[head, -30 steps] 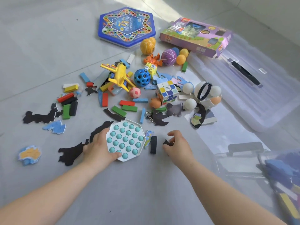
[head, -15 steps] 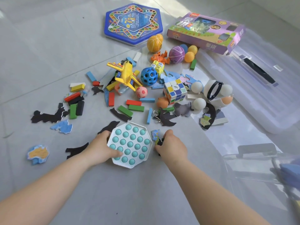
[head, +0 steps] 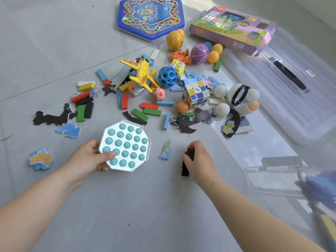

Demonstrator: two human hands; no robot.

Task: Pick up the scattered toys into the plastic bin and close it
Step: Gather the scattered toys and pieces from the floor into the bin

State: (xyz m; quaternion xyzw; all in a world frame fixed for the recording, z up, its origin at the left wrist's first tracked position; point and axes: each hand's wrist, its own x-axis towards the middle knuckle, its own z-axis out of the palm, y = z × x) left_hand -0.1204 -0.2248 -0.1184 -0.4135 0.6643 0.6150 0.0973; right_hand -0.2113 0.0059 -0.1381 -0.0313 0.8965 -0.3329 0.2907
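**Grabbing two toys at once**

Holds the bubble pop toy (head: 125,146) in the left hand (head: 85,159), with the thumb on the teal bubbles and the fingers tucked under the white rim. Looks like a good grip for lifting a flat toy off the grey floor (head: 163,206).

Grips a black block (head: 185,167) in the right hand (head: 201,160), with the fingers curled round its top end and the bottom end poking out below. Probably takes one thing in each hand to save a trip.

Has the plastic bin (head: 272,180) close by at the lower right of the frame, blurry, open on top, with some blue pieces inside. Shows the clear lid (head: 263,110) with its black handle lying flat at the right edge, out of the way.

Shows most toys in a heap in the middle: a yellow plane (head: 143,73), a colour cube (head: 196,95), balls, blocks and puzzle bits. Means lots left to pick up.

Reads "XIANG" on the purple box (head: 234,28) at the upper right, beside big Chinese signs. Shows what looks like a big 7 on the blue game board (head: 151,17) at the top. Cannot read the small print.
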